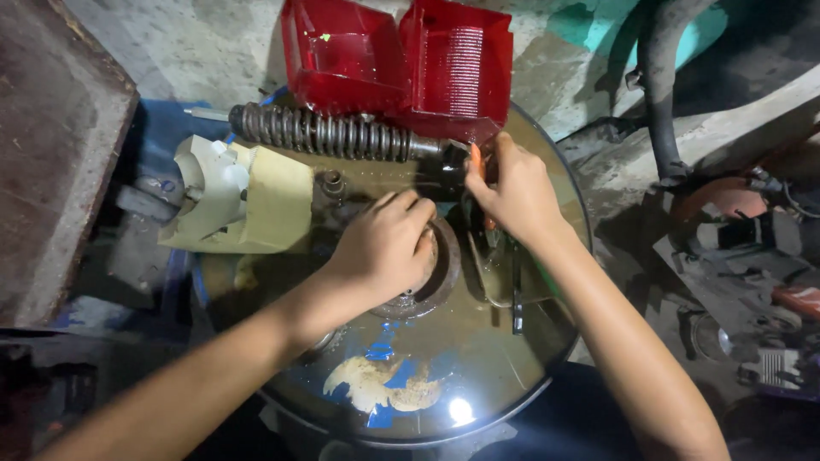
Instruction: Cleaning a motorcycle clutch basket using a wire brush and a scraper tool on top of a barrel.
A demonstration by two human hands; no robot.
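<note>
**A:** What did the head camera show of the left hand?

**B:** The left hand (386,248) lay curled, knuckles up, over a round metal ring part (440,271) near the middle of the drum lid (478,358). The fingers were bent down onto the ring's near edge. Whether they truly gripped it or only pressed on it, I could not tell.

**A:** And the right hand?

**B:** The right hand (512,192) was closed around an orange-handled tool (476,162), with only the top of the handle showing above the fingers. It sat just behind the ring, close to the left hand, and the tool's working end was hidden.

**A:** What lay around them?

**B:** A dark coil spring (329,132) stretched across the far side of the lid, its right end near the right hand. Behind it stood a red plastic lamp housing (397,60). To the left sat a cream plastic cover (243,201), touching the lid's edge. A thin dark bar (517,299) lay on the lid below the right wrist. The lid was scuffed, with blue paint patches towards the near rim.
</note>
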